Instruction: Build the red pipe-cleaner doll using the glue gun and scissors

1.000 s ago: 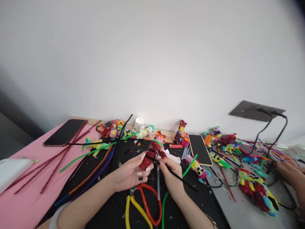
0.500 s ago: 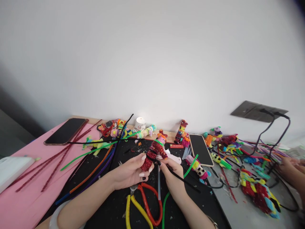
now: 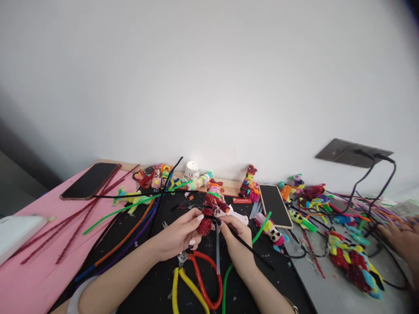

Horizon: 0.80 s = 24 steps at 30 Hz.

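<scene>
My left hand point(image 3: 178, 235) grips the lower end of a sparkly red pipe-cleaner doll point(image 3: 209, 213) with a pink and green top, held above a black mat point(image 3: 137, 244). My right hand point(image 3: 233, 235) pinches a black pipe cleaner point(image 3: 252, 250) where it wraps round the doll's middle; its loose end trails right over the mat. Red-handled scissors point(image 3: 204, 279) and yellow-handled pliers point(image 3: 183, 288) lie just below my hands.
Long pipe cleaners, green, orange, purple and red, fan out at left over a pink sheet point(image 3: 36, 270) with a phone point(image 3: 90, 180). A second phone point(image 3: 275, 205), finished dolls and cables lie right. Another person's hand point(image 3: 397, 237) rests at the far right.
The doll has turned more upright and shifted slightly right in my hands. The other person's hand at the far right has shifted a little.
</scene>
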Tool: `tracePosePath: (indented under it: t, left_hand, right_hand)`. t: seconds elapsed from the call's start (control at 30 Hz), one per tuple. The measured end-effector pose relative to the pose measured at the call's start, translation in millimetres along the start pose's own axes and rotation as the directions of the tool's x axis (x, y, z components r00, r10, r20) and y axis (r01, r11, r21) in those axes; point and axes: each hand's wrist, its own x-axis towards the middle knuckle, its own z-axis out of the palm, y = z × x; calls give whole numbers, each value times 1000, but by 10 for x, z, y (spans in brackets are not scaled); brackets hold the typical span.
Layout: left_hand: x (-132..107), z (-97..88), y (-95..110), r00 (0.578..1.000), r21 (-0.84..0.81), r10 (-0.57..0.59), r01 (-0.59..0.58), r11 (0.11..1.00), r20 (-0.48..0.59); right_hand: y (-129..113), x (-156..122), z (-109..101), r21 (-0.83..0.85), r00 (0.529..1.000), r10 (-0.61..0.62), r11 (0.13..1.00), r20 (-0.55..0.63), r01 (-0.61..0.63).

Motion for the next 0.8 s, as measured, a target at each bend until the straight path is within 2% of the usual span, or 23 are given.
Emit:
tracePosePath:
  t: [0.4, 0.6, 0.8]
  left_hand:
    - [25, 58, 10, 994, 265, 98, -83, 961, -44]
    - [20, 54, -13, 991, 298, 118, -95, 950, -58]
    - [22, 48, 2, 992, 360, 107, -76, 930, -67]
  right_hand:
    - [5, -15, -9, 58, 1000, -14, 998, -8, 14]
    - [42, -39, 3, 44, 1000, -7, 999, -12, 7]
    - [29, -29, 0, -23, 998, -50, 999, -26, 49]
